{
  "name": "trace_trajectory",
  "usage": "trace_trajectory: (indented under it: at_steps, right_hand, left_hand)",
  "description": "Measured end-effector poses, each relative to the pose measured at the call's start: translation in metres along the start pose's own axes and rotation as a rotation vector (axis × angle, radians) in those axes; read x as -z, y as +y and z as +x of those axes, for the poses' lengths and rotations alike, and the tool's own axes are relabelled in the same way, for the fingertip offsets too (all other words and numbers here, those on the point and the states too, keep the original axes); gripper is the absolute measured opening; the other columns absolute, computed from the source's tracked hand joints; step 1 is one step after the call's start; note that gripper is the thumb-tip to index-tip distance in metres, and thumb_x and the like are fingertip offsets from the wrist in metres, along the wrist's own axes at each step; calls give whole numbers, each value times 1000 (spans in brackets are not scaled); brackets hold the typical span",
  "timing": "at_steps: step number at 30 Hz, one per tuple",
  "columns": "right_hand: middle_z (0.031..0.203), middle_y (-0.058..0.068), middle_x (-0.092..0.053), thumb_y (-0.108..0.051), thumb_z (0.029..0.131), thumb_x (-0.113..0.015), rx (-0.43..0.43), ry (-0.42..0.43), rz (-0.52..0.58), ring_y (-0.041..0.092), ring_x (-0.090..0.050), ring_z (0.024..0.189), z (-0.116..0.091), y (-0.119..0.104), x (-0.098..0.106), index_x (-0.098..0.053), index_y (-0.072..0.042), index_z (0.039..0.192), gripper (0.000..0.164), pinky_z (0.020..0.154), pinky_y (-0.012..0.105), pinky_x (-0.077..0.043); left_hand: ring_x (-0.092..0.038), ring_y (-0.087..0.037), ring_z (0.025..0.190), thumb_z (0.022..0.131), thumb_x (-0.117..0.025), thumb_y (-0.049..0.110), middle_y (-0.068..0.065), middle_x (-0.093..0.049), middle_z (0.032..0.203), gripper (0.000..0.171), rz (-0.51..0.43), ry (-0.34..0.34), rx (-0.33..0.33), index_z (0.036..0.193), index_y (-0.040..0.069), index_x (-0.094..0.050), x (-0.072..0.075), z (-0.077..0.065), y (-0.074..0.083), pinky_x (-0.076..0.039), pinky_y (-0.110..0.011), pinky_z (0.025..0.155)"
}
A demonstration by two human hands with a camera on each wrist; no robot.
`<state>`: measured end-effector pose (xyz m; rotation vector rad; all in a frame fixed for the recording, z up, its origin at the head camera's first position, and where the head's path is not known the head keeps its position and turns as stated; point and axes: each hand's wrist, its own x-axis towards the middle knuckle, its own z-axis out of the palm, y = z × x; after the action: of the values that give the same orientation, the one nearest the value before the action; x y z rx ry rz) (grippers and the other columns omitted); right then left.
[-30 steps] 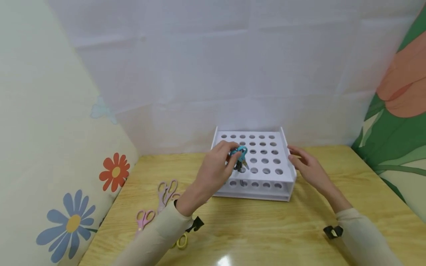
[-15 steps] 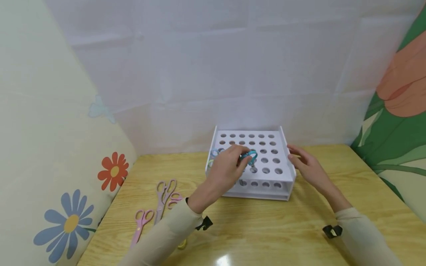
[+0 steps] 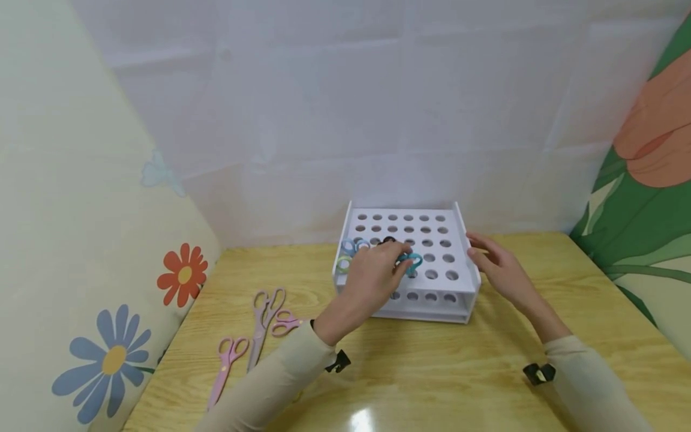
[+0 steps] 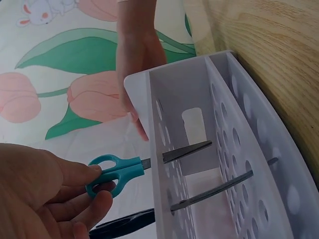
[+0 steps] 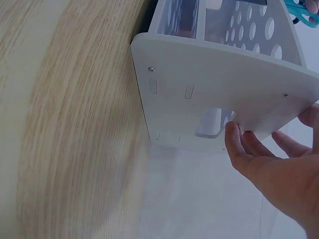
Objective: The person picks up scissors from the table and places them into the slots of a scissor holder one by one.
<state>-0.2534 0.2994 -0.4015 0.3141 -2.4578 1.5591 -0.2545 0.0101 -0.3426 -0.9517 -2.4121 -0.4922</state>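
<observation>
My left hand (image 3: 372,276) pinches the handle of teal scissors (image 4: 127,172) between thumb and fingers. Their blades pass down through a hole in the top panel of a white rack (image 3: 426,286), with the tip above the lower panel. Beside them, black-handled scissors (image 4: 127,222) stand through both panels. At the rack's left, blue scissors handles (image 3: 348,245) and a green handle (image 3: 344,264) show above the holes, partly behind my left hand. My right hand (image 3: 504,273) rests its fingers against the rack's right side panel (image 5: 194,74), close to a cut-out slot.
Left on the wooden table (image 3: 432,372) lie pink scissors (image 3: 229,354), longer mauve scissors (image 3: 261,321) and a small pink pair (image 3: 285,324), partly under my left sleeve (image 3: 275,378). A white sheet (image 3: 324,108) hangs behind the rack.
My left hand has moved right with the teal scissors and lowered them into a hole near the rack's front. The blue and green handles have come into view. My right hand stays put.
</observation>
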Motion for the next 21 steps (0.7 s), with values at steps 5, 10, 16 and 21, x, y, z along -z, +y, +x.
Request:
trace_trajectory:
  at_steps: [5,10,16,21]
  right_hand:
    - [148,23,-46,-36,108,-52,3,-1,11,38,-53,125,0,1,0,-40,-9,157,57,86,17,-50]
    - [148,23,-45,-37,108,-52,2,-4,5,38,-53,125,0,0,0,-39,-10,157,57,86,17,-50]
    - [148,23,-45,-37,108,-51,1,6,-6,38,-53,125,1,1,1,-40,-10,157,57,86,16,-49]
    - [148,24,-45,-35,108,-52,8,-1,18,39,-53,125,1,1,0,-40,-9,156,57,86,17,-50]
  left_hand:
    - [-56,0,65,98,-72,27,4,-74,101,19,-13,-31,5,112,15,-74,-3,-1,-2,-44,-19,56]
    - [-55,-1,66,100,-69,25,2,-73,104,17,-50,-57,38,112,14,-73,-8,-2,-5,-44,-18,55]
    - [-61,-4,76,101,-67,29,3,-73,107,19,-37,-46,39,115,16,-72,-15,1,-6,-49,-20,60]
    - [-65,-7,83,101,-67,28,3,-72,110,19,-26,-25,35,116,17,-71,-20,1,-6,-53,-23,65]
